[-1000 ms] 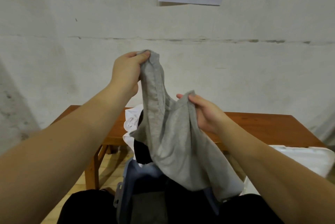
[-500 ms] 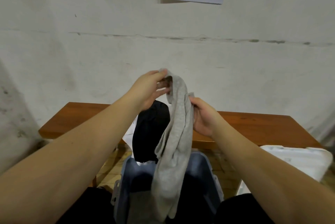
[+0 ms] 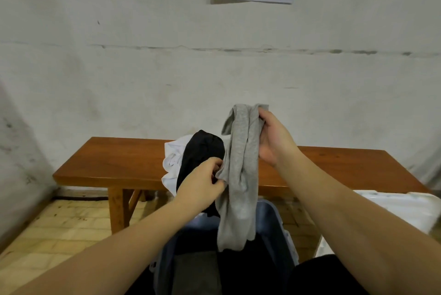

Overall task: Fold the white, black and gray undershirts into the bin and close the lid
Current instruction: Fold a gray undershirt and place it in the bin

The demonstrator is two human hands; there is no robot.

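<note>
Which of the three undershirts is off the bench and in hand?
The gray undershirt: the right hand grips its top, the left hand pinches its side, above the bin. The black undershirt and white undershirt lie on the bench.

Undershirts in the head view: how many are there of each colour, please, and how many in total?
Gray cotton undershirt, held up by both hands: 1
Black undershirt, on the wooden bench: 1
White undershirt, under the black one: 1
Total: 3
</note>
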